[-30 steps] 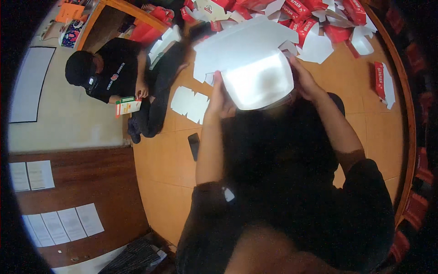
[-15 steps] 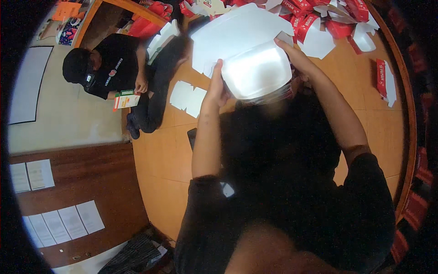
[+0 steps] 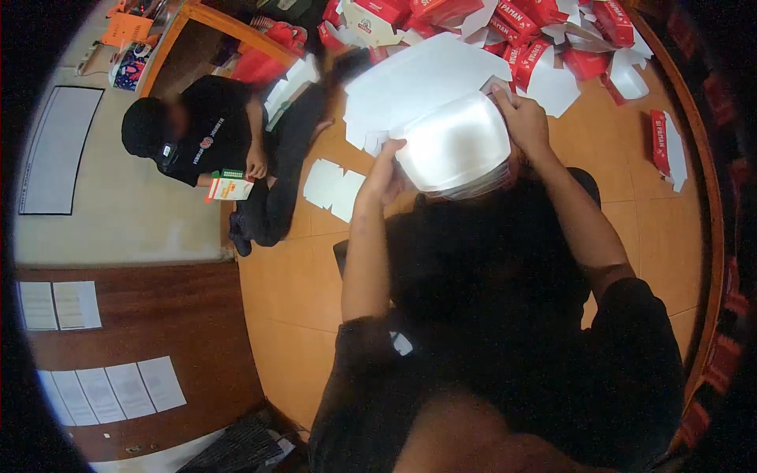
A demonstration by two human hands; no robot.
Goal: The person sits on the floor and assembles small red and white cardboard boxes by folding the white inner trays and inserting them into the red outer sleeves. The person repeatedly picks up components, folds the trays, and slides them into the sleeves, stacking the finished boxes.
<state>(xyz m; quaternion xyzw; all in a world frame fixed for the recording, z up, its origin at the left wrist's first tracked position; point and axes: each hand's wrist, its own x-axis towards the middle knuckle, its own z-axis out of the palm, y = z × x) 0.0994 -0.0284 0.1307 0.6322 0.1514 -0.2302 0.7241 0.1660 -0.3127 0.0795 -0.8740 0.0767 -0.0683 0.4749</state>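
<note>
Between my two hands is a white cardboard food carton (image 3: 455, 146) with a shiny, rounded-rectangular panel; layered edges show along its near side. My left hand (image 3: 384, 177) grips its left side, the thumb lying on the rim. At the far right corner my right hand (image 3: 523, 122) is closed on a folded corner, thumb uppermost. Just beyond the carton spreads a large white cardboard sheet (image 3: 422, 79); whether it is joined to the carton I cannot tell. The fingers under the carton are hidden.
Red and white cartons (image 3: 536, 39) lie piled at the far side. One red carton (image 3: 662, 142) lies apart on the right. A flat white cardboard piece (image 3: 331, 188) is on the floor to my left. Beyond it sits another person (image 3: 217, 130) holding a small printed carton (image 3: 229, 187).
The whole scene has shifted slightly right and down in the view. Both my hands still hold the white carton in much the same way.
</note>
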